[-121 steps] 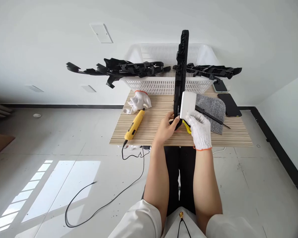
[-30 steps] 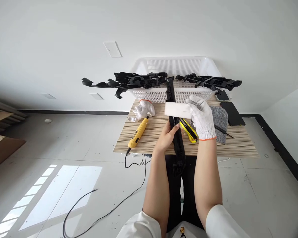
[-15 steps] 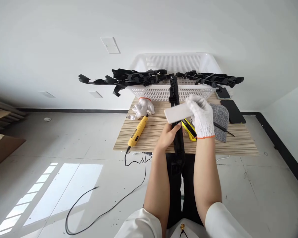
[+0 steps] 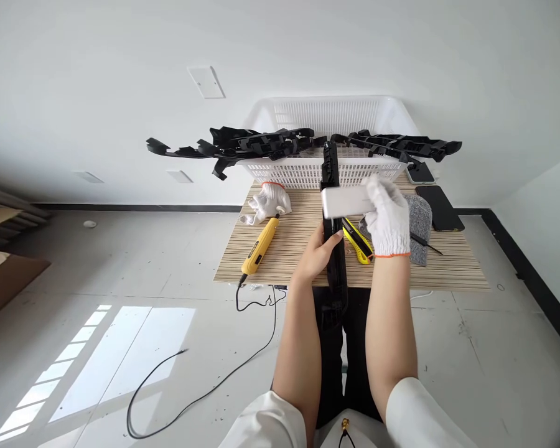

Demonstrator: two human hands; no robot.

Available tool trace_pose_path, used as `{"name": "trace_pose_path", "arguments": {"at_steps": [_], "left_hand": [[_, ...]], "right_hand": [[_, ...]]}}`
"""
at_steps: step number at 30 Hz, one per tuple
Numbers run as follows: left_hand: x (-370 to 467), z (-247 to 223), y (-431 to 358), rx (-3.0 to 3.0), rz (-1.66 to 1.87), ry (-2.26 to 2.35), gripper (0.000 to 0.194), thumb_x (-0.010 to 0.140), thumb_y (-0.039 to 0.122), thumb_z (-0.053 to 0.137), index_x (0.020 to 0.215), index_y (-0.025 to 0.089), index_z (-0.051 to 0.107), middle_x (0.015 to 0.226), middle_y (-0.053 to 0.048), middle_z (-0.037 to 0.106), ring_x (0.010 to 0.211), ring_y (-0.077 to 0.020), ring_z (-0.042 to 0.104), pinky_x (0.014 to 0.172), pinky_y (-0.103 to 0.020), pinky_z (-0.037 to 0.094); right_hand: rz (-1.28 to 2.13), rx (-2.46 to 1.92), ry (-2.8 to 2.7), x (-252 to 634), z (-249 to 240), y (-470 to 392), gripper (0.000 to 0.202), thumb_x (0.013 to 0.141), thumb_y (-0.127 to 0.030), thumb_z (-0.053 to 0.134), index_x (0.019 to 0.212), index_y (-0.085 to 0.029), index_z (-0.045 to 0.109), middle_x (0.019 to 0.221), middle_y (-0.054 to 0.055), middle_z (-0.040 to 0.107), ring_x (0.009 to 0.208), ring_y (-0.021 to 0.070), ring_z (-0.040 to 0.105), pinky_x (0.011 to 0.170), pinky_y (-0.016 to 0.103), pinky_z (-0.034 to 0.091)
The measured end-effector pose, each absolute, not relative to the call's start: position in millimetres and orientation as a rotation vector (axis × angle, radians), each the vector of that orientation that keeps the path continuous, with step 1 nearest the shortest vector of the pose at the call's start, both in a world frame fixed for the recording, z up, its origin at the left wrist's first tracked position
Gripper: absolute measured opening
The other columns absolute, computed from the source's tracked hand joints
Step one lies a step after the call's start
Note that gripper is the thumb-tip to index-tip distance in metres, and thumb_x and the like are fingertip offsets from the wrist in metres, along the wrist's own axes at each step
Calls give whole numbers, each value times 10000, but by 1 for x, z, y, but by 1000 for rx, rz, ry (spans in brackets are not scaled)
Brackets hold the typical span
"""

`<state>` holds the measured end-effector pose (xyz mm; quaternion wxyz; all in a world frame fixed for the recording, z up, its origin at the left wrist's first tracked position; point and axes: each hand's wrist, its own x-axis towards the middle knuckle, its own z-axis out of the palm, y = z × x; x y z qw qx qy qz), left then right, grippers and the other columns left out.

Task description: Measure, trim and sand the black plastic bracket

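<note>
My bare left hand (image 4: 318, 254) is closed around a long black plastic part (image 4: 336, 267), its thumb lying across it. The part runs from the basket's front rim down over the table's near edge. In a white knit glove with an orange cuff, my right hand (image 4: 388, 214) grips one end of a flat white rectangular block (image 4: 348, 202). The block's free end lies across the black part, above my left hand; whether they touch I cannot tell. Beside the part is a yellow utility knife (image 4: 358, 241), close to my right wrist.
A white plastic basket (image 4: 289, 173) holds several black plastic parts (image 4: 261, 146) that overhang both sides. On the striped table (image 4: 289, 246) lie a white glove (image 4: 269, 202), a corded yellow power tool (image 4: 260, 244), a grey cloth (image 4: 420, 218), a thin dark tool (image 4: 424, 242) and a black phone (image 4: 440, 208).
My right hand has moved a little right with the white block, which now lies more level and further right across the black part. My left hand keeps its hold.
</note>
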<state>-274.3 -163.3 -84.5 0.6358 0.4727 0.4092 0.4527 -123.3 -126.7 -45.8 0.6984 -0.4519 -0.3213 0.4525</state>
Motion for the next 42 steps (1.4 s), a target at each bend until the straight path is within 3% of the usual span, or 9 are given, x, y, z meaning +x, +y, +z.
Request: {"name": "trace_pose_path", "arguments": {"at_steps": [6,10,14,17,20,24,28,35,42], "left_hand": [[-280,-87,-163,1047,1068,981,354,877,475,721,1035,230,520,751,26,643,645,-166,672,575,-277,550],[-281,-87,-163,1071,1060,962,326,895,454,702,1039,227,518,748,26,644,646,-162,670,581,-272,546],[-278,-84,-164,1102,1053,952,287,907,436,693,999,225,521,747,24,627,646,-157,653,556,-261,533],[-277,-84,-164,1118,1028,928,305,899,453,707,992,229,522,732,31,621,644,-157,651,550,-258,533],[-278,-86,-164,1138,945,902,352,875,479,737,991,224,523,744,22,653,656,-167,672,556,-265,545],[-279,-90,-164,1264,850,960,412,855,516,764,991,217,515,751,9,693,658,-188,701,589,-295,571],[-279,-95,-163,1448,879,1090,369,864,443,766,1035,215,530,802,3,720,743,-207,739,649,-296,568],[-279,-96,-162,1450,851,1044,301,841,321,753,951,223,490,734,37,696,657,-181,720,594,-268,534],[-279,-96,-160,1486,807,1027,285,832,319,757,878,213,496,706,23,698,642,-174,713,571,-253,519]], "right_hand": [[1088,-898,-668,-105,-53,-124,329,739,-371,857,996,-242,697,1044,17,752,805,145,713,440,192,480],[1027,-750,-551,-97,-59,-123,298,746,-306,843,987,-197,705,1048,53,764,1059,188,724,761,270,642],[1139,-772,-602,-99,-64,-124,269,709,-315,881,872,-169,723,1055,88,767,1169,220,699,951,329,636],[1102,-753,-587,-99,-66,-123,254,732,-336,867,886,-202,715,1083,69,764,1166,216,699,914,338,648],[1099,-798,-510,-101,-63,-121,294,775,-433,832,951,-232,709,1021,46,760,959,185,729,689,273,632],[1139,-970,-605,-113,-53,-116,392,781,-579,804,890,-228,668,754,14,672,589,119,604,383,207,343],[902,-1028,-627,-124,-49,-102,356,838,-569,745,926,-243,632,692,-43,613,432,43,392,378,207,251],[921,-928,-692,-119,-55,-85,378,778,-616,787,922,-302,636,670,-56,595,503,59,408,432,226,314],[1089,-761,-700,-117,-55,-87,239,755,-342,838,864,-235,655,689,-54,563,578,61,503,485,188,412]]}}
